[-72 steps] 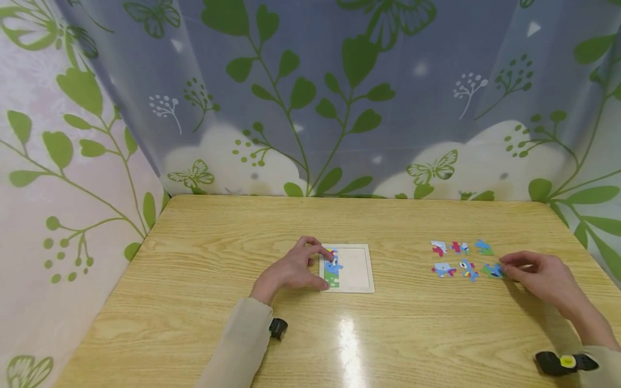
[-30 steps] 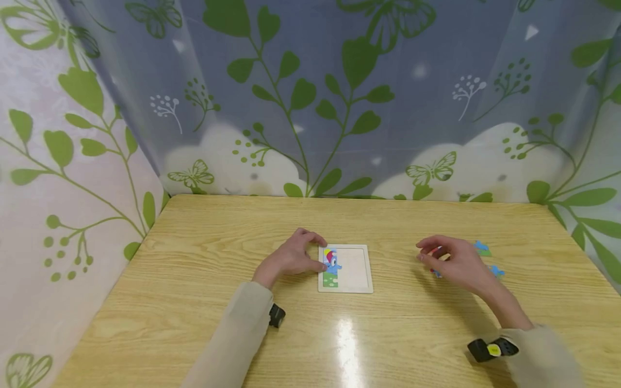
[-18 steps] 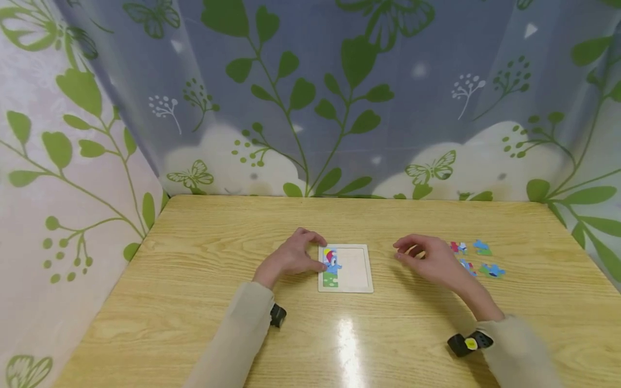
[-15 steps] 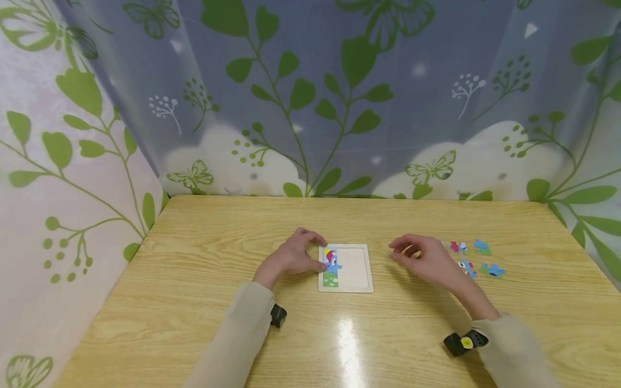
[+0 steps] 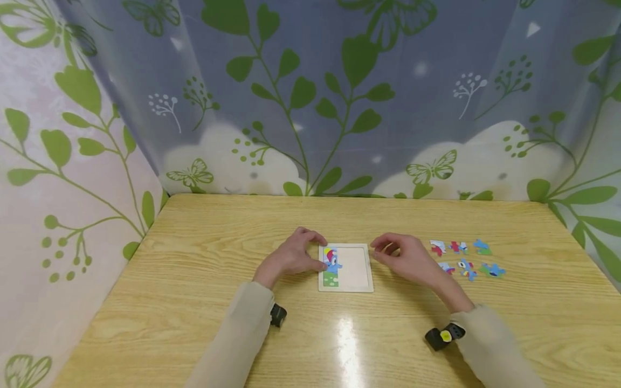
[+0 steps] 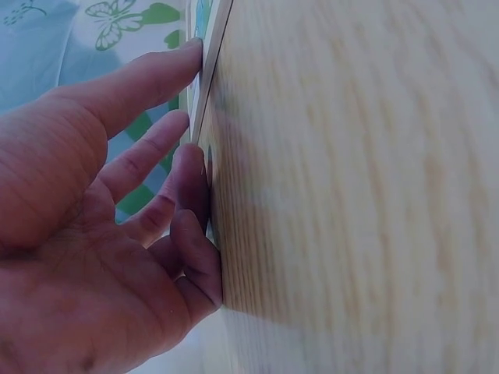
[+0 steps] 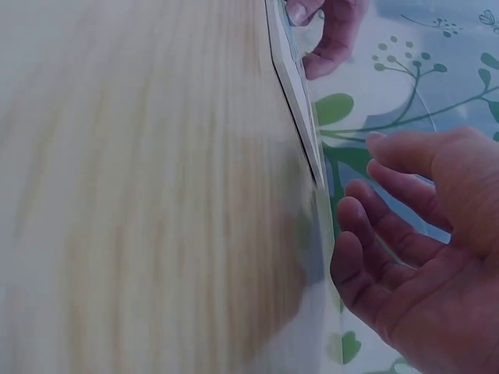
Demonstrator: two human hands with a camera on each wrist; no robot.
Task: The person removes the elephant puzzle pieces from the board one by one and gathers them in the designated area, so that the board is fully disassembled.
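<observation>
A square puzzle board (image 5: 355, 269) with a pale frame lies on the table, its left column filled with a picture in blue, red, yellow and green. My left hand (image 5: 289, 256) rests at its left side, thumb on the left edge and index finger at the far left corner. In the left wrist view the thumb (image 6: 148, 87) lies nearly straight against the board. My right hand (image 5: 405, 258) hovers just right of the board, fingers loosely bent, with nothing between them; the right wrist view shows the fingertips (image 7: 352, 210) apart from the board.
Several loose puzzle pieces (image 5: 468, 269) lie in two rows on the table right of my right hand, which partly covers one. A patterned curtain (image 5: 310, 108) hangs behind the wooden table (image 5: 218, 226).
My right hand has moved left from the loose pieces to beside the board, uncovering them. My left index finger has shifted from the picture to the board's far corner, and the thumb has moved up.
</observation>
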